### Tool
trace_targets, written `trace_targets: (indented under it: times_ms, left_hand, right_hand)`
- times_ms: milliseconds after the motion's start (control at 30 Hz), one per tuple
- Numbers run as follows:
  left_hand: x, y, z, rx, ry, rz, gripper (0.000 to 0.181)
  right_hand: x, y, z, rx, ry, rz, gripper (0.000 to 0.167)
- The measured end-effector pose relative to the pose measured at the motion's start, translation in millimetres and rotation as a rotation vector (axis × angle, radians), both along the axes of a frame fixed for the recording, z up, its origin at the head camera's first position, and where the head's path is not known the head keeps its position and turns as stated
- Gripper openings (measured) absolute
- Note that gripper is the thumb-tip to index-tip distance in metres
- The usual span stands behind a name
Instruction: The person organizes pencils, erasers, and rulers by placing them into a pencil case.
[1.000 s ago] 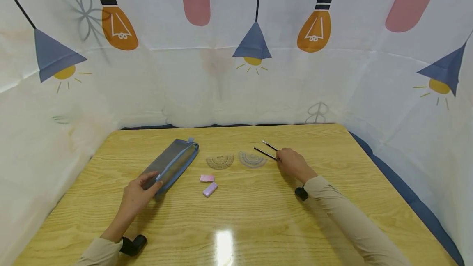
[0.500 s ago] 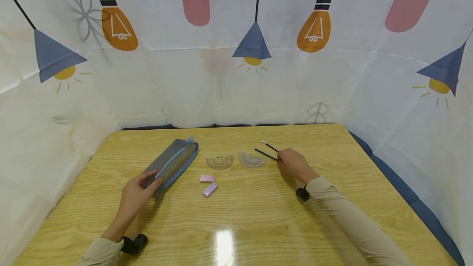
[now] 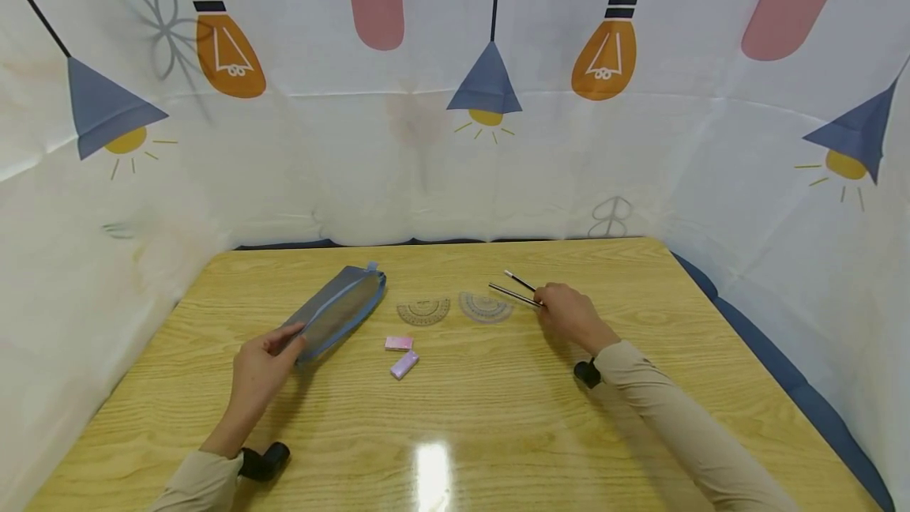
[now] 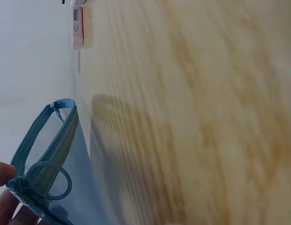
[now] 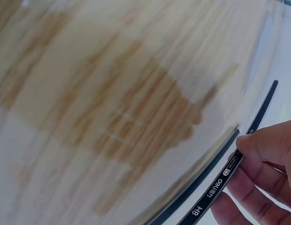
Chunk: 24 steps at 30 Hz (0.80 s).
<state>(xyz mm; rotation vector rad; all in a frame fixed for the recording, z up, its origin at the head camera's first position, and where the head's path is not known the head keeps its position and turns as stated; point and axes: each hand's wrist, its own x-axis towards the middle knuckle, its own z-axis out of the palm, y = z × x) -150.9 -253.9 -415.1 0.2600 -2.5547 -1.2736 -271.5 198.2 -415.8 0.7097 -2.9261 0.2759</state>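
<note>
My left hand [image 3: 259, 374] pinches the near end of a blue-grey mesh pencil case [image 3: 341, 310], beside its zipper. In the left wrist view the mouth of the case [image 4: 65, 140] gapes, and a ring-shaped zipper pull [image 4: 49, 180] hangs near the fingertips. Between thumb and fingers, my right hand [image 3: 572, 316] holds a black pencil [image 3: 515, 295] marked HB, raised off the table. Another black pencil [image 3: 519, 280] lies on the table close to that hand; in the right wrist view this pencil [image 5: 197, 180] runs alongside the held one.
Two clear protractors [image 3: 423, 312] lie side by side mid-table. A pink eraser [image 3: 399, 344] and a purple eraser [image 3: 404, 365] sit in front of them. The wooden table [image 3: 483, 417] meets a white printed curtain [image 3: 398, 164] behind.
My left hand has shifted the pencil case slightly right and away from me. My right hand has edged a little to the right, and the held pencil has turned slightly.
</note>
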Motion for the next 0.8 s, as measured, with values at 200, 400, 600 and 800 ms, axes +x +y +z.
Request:
trace_targets:
  times_ms: [200, 400, 600, 800]
  left_hand:
    - [-1.8, -0.5, 1.4, 0.02, 0.027, 0.03, 0.033]
    - [-2.9, -2.6, 2.9, 0.072, 0.053, 0.039, 0.035]
    - [-4.7, -4.5, 3.1, 0.1, 0.105, 0.057, 0.033]
    - [-7.4, -5.5, 1.7, 0.133, 0.135, 0.094, 0.031]
  right_hand:
    - [5.3, -1.4, 2.1, -0.025, 0.035, 0.046, 0.009]
    - [12.1, -3.9, 4.9, -0.061, 0.099, 0.104, 0.01]
    - [15.6, -3.7, 6.3, -0.089, 0.155, 0.149, 0.012]
    - [18.7, -3.0, 8.9, -0.12, 0.224, 0.189, 0.014]
